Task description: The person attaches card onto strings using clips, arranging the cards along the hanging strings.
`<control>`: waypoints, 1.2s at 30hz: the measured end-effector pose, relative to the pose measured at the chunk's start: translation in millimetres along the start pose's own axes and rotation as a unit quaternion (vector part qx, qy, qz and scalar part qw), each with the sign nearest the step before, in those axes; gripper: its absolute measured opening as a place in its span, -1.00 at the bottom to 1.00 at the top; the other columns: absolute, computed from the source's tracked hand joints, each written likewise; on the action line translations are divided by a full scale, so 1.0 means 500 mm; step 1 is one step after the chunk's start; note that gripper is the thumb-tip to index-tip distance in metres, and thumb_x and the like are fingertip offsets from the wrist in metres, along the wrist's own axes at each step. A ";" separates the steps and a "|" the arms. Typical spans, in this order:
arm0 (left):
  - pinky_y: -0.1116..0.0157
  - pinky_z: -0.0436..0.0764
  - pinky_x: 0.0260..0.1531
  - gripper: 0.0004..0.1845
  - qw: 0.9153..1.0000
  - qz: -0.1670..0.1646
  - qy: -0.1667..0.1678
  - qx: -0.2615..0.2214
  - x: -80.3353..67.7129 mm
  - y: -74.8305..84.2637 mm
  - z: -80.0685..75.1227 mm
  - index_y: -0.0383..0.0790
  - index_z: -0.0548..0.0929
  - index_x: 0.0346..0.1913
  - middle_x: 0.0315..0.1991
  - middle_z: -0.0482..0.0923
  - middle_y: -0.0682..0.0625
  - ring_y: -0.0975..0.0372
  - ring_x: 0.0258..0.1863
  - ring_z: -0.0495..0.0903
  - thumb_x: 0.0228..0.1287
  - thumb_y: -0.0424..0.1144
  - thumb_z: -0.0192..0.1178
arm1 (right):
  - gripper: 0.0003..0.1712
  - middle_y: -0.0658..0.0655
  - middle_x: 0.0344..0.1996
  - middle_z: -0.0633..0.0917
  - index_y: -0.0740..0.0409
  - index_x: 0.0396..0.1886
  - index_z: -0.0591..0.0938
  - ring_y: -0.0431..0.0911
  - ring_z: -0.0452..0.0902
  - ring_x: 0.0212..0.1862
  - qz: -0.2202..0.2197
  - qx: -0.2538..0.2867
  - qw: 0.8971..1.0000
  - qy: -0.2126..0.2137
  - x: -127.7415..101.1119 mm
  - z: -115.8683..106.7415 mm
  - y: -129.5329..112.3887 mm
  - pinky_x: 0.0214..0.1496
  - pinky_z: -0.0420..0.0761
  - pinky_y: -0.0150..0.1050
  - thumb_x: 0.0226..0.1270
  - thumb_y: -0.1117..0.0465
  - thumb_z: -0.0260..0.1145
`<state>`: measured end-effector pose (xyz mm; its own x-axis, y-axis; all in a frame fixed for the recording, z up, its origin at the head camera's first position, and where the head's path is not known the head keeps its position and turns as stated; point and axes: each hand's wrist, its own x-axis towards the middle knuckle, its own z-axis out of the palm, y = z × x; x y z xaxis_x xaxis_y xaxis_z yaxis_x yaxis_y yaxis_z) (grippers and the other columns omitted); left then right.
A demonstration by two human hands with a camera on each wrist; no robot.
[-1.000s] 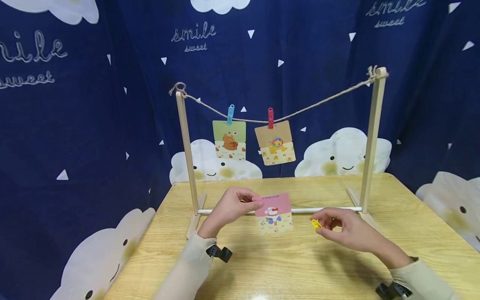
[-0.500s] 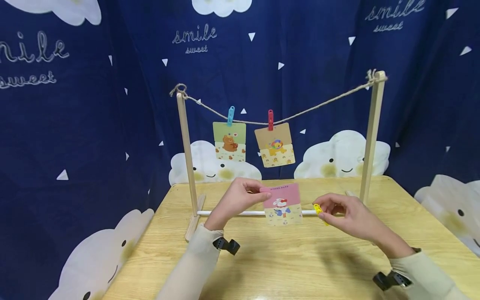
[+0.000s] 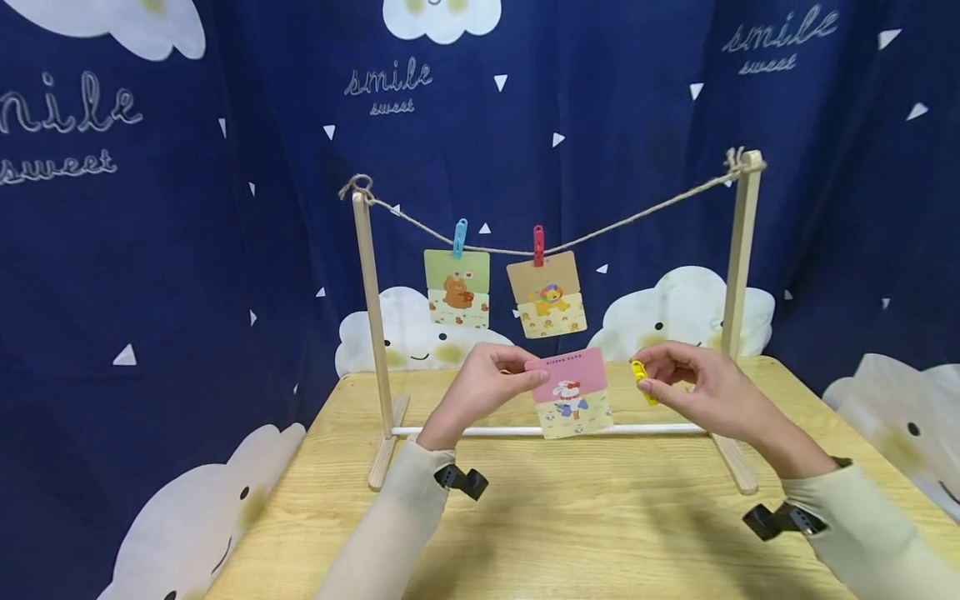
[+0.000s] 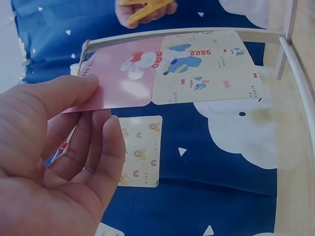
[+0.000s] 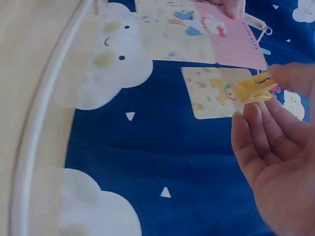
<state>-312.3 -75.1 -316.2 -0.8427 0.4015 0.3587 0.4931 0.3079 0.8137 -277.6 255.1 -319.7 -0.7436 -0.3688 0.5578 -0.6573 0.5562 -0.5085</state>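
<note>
- Now, from the head view, your left hand pinches the pink card by its corner, keeping its top edge free; both have risen toward the rope.
- Left wrist: thumb and fingers clamp the card.
- Right wrist: your right hand pinches the yellow clip, beside the card.
</note>
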 end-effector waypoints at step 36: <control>0.31 0.64 -0.35 -0.88 0.996 0.063 0.060 0.034 0.177 0.123 0.033 -0.12 0.84 -0.24 -0.40 0.73 0.10 0.27 -0.39 0.66 0.24 -0.17 0.52 | -0.60 0.14 -0.08 0.75 0.08 0.19 0.65 -0.28 0.62 -0.20 0.057 -0.073 0.991 0.098 0.198 -0.176 -0.088 -0.21 0.52 -0.58 0.47 0.02 0.37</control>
<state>-353.1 -6.5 -241.9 -0.7909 0.3359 0.5116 0.6067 0.3205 0.7275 -311.5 259.7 -184.6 -0.7640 -0.1532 0.6268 -0.5351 0.6932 -0.4828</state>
